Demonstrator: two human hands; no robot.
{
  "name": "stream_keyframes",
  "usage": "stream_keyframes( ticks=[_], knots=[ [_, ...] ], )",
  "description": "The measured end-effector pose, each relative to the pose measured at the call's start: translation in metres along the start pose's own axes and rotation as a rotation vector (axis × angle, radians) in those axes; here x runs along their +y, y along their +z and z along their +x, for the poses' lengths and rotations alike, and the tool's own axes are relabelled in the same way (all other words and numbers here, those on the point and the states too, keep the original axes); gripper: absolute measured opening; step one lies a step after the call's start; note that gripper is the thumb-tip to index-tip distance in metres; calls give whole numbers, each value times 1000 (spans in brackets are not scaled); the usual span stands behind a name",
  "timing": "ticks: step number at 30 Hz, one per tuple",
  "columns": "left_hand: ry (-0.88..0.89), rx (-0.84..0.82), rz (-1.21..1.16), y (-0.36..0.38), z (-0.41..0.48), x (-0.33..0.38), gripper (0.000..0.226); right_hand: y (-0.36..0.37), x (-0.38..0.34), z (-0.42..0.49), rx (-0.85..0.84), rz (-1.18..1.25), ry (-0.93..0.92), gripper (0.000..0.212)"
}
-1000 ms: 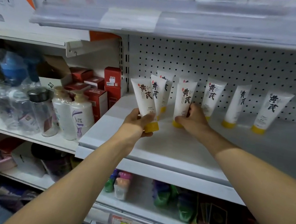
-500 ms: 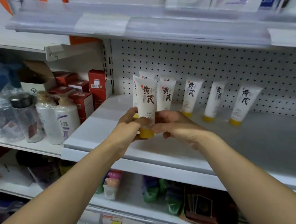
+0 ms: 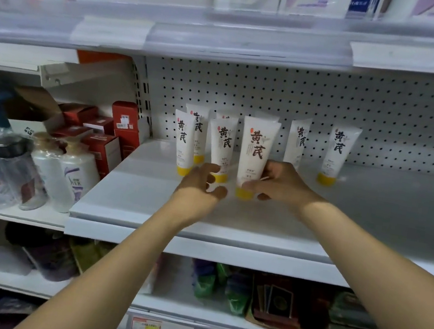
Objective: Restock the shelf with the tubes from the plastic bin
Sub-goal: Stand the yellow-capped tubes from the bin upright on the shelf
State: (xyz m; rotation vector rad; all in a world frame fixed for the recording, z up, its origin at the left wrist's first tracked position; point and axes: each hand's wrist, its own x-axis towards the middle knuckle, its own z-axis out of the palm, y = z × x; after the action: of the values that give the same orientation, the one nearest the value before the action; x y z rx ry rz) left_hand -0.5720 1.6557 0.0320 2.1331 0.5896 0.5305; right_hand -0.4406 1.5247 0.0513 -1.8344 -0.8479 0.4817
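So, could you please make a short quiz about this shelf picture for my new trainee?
1. True or false: the left hand holds nothing.
2. The right hand holds a tube. Which colour is its cap? A red, B yellow, C blue.
3. Fill in: the red boxes stand to the ___ of this tube.

Key: 1 true; 2 B; 3 left.
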Motion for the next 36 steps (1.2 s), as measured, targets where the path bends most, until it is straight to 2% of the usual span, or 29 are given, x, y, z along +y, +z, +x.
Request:
stream_keyframes(
  ticks=[3, 6, 14, 28, 32, 36],
  knots=[
    [34, 93, 217, -5, 4, -11, 44, -11, 14, 15, 147, 21, -7, 44],
    [40, 131, 326, -5, 8, -16, 43, -13, 27, 33, 246, -16, -2, 48],
    [95, 131, 581, -6, 16, -24, 44, -1, 36, 62, 287, -193, 18, 53],
    [100, 75, 643, -8, 23, -30, 40, 7, 29, 58, 277, -262, 116, 59],
    [164, 93, 560, -14, 10, -26, 36, 6, 27, 35, 346, -224, 119, 46],
    [231, 143, 490, -23, -18, -17, 31, 14, 22, 2, 363, -249, 127, 22]
  ],
)
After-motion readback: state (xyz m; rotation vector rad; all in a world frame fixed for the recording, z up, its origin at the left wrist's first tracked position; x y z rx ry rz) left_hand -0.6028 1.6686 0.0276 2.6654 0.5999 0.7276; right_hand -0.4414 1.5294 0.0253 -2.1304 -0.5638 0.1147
